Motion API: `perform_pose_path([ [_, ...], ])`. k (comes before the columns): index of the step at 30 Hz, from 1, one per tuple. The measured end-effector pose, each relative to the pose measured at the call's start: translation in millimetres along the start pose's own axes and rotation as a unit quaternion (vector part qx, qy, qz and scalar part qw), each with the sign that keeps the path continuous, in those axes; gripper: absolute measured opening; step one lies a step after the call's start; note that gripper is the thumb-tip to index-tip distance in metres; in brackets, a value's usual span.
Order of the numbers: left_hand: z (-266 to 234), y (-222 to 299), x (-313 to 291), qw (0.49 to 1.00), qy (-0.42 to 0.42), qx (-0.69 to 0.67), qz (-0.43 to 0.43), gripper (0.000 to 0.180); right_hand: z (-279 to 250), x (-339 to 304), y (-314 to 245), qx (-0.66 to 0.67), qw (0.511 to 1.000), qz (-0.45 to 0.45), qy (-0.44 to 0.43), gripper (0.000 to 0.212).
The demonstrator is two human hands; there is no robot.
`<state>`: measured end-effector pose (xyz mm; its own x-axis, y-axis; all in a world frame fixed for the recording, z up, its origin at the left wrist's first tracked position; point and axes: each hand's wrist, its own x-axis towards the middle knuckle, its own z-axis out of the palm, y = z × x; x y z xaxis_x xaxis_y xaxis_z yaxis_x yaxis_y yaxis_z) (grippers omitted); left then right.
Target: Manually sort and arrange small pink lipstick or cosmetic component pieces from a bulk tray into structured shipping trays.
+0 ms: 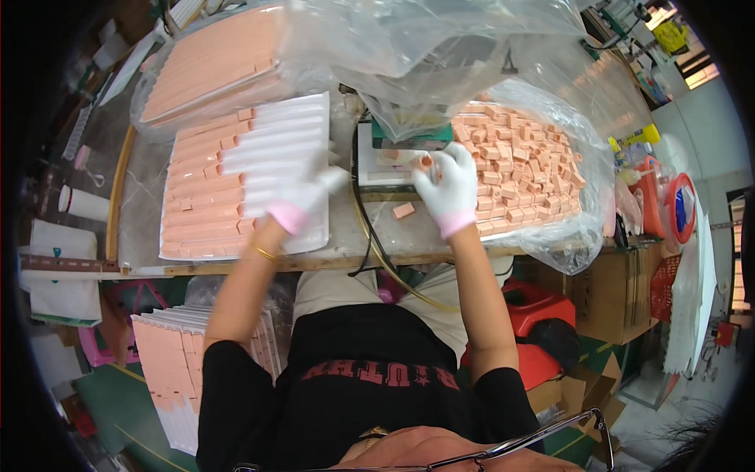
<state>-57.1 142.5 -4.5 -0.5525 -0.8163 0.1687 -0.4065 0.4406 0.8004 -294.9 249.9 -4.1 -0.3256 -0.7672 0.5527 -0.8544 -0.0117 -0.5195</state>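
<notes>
Within the right hand (450, 187), beside heaped peach blocks (519, 161): one small block (425, 160), pinched. Over a white tray (283, 130): blurred left hand (308, 191), grip unclear.

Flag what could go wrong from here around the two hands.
The loose peach block near the right grip could get knocked toward the bench edge. The dark cable lies close to the blurred left grip and might get snagged. The clear plastic hanging over the green block could get in the way.
</notes>
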Motion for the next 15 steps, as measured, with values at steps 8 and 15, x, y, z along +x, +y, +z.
perform_pose_path([
  [8, -142.6, -116.2, 42.5, 0.881, 0.041, 0.468, -0.051, 0.034, 34.7, 25.3, 1.2, -0.039, 0.997, 0.024, -0.056, 0.027],
  [15, -160.8, -144.0, 53.7, 0.887, -0.026, 0.459, 0.034, 0.03, -16.8, -22.2, -7.1, 0.015, 0.965, -0.063, -0.254, 0.025],
])
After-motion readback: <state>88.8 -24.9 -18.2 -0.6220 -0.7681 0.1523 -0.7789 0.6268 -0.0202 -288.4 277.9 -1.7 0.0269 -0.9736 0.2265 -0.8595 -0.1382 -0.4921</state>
